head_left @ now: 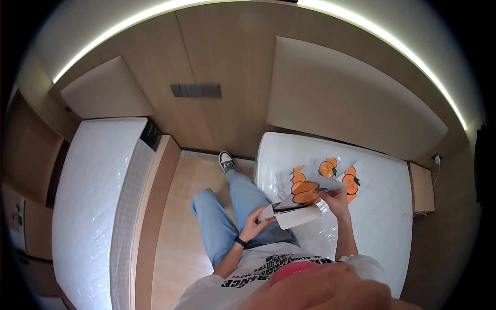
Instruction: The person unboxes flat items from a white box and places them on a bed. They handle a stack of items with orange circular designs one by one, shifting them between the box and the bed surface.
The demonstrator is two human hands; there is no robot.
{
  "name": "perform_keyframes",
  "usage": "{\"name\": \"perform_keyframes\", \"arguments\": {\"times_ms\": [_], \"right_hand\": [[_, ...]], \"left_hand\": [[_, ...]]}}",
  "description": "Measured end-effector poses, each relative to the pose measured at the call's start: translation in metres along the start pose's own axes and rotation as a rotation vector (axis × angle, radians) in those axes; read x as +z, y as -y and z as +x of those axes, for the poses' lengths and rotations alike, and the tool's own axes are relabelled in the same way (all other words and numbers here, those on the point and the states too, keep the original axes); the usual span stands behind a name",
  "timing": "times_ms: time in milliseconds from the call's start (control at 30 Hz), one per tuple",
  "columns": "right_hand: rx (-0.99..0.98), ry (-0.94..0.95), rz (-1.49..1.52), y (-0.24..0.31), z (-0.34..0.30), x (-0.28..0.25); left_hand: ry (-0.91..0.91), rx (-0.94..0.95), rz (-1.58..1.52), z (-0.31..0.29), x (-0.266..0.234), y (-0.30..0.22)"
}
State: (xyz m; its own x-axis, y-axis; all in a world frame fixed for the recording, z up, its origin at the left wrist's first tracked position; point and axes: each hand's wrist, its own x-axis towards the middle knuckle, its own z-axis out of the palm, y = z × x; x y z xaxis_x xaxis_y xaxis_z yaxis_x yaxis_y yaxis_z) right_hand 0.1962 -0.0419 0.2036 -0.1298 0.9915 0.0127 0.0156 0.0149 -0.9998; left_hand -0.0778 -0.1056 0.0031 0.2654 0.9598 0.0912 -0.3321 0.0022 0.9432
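While the left hand (252, 226) is gripping a white box (299, 217) by its end, the right hand (334, 200) is pinching a fruit-printed panel (306, 192), over lap (266, 236) and mattress (385, 222), printed packets (328, 168) lying beyond.

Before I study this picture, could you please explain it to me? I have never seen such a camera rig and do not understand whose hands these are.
There is no robot here. The view comes from the left of two fisheye cameras worn on a person's head, looking down, so straight edges bend near the rim. Both bare hands are the wearer's. The left hand holds one end of a white box; the right hand pinches a panel printed with orange fruit. Whether it is joined to the box, I cannot tell. Beyond them, more fruit-printed pieces lie on a plastic-wrapped mattress.
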Motion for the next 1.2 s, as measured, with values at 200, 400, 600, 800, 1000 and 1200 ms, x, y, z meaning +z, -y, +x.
{"name": "perform_keyframes", "arguments": {"times_ms": [200,400,600,800,1000,1200], "right_hand": [[-0.119,0.553,-0.623,0.033,0.004,0.007],[-0.217,-0.079,-0.052,-0.034,0.044,-0.02],[-0.232,-0.201,-1.398,-0.227,0.039,0.01],[-0.043,0.157,-1.527,-0.228,-0.005,-0.01],[0.442,-0.452,-1.224,-0.188,-0.028,-0.033],[0.481,-0.552,-1.153,-0.187,-0.01,-0.038]], "left_hand": [[-0.012,-0.001,0.051,0.004,0.003,0.0],[-0.024,0.02,-0.106,0.003,-0.001,-0.001],[-0.048,0.021,-0.122,0.003,0.005,0.002],[-0.122,0.021,-0.165,0.002,-0.004,0.015],[-0.072,0.002,-0.172,0.002,-0.007,0.014],[-0.104,0.028,-0.089,0.003,0.008,-0.005]]}}
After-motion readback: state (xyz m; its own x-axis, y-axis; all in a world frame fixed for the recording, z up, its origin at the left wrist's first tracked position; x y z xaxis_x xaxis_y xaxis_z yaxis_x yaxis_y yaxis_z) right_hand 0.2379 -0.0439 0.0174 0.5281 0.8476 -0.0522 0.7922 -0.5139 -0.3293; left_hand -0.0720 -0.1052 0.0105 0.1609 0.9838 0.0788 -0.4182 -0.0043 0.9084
